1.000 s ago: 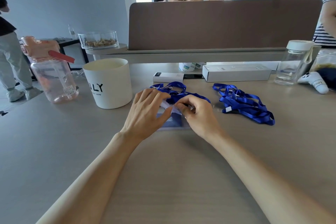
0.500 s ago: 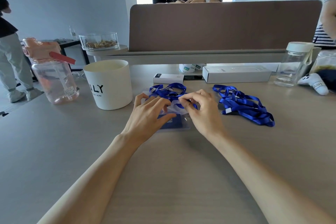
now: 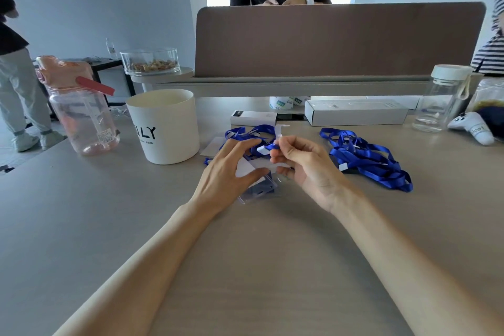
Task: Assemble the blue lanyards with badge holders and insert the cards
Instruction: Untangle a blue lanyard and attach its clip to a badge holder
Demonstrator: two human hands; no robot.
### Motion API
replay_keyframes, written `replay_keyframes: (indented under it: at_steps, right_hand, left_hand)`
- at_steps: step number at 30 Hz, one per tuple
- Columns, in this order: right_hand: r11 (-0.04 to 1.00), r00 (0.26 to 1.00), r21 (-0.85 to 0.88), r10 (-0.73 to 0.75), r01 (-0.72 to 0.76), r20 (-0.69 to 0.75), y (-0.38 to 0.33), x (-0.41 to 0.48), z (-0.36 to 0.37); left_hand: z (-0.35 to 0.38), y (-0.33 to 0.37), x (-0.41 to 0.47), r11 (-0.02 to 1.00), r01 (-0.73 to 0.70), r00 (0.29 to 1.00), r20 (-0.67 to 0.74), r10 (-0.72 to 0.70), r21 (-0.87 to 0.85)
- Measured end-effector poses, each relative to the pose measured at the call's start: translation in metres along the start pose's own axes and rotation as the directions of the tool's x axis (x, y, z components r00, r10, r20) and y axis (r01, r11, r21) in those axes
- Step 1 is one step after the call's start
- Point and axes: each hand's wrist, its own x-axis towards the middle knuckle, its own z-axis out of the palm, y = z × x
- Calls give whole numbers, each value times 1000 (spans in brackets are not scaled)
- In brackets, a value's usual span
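The left hand [image 3: 227, 172] curls over a clear plastic badge holder [image 3: 260, 190], which is tilted up off the grey table [image 3: 245, 267]. The thumb is beneath it and the fingers are over its top. The hand hides most of the holder, and I cannot tell whether the white card [image 3: 245, 169] sits inside it or in front of it. At three o'clock from that hand, the right hand [image 3: 306, 169] pinches the white-tipped end of a blue ribbon lanyard [image 3: 268, 147] between thumb and forefinger, its other fingers curled. A clear strap [image 3: 279, 131] sticks up above the pinch, blurred. A tangled heap of blue lanyards [image 3: 368, 161] lies further out at three o'clock. A white cylindrical cup [image 3: 166, 128] stands at ten o'clock.
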Motion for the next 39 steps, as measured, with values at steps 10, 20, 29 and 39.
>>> replay_keyframes:
  at_steps: [10, 20, 29, 39]
  right_hand:
    - [958, 969, 282, 18, 54, -245, -1, 8, -13]
    - [965, 891, 258, 151, -40, -427, 8, 14, -20]
    - [983, 802, 183, 133, -30, -582, 9, 20, -30]
    - [970, 919, 242, 97, -1, -383, 4, 14, -13]
  left_hand:
    - [-5, -15, 3, 920, 371, 926, -123, -357, 125]
    - [-11, -27, 8, 753, 624, 750, -110, -652, -209]
    - [-19, -36, 14, 702, 506, 715, -212, -667, -501]
    - [3, -24, 0, 958, 64, 981, 160, -112, 280]
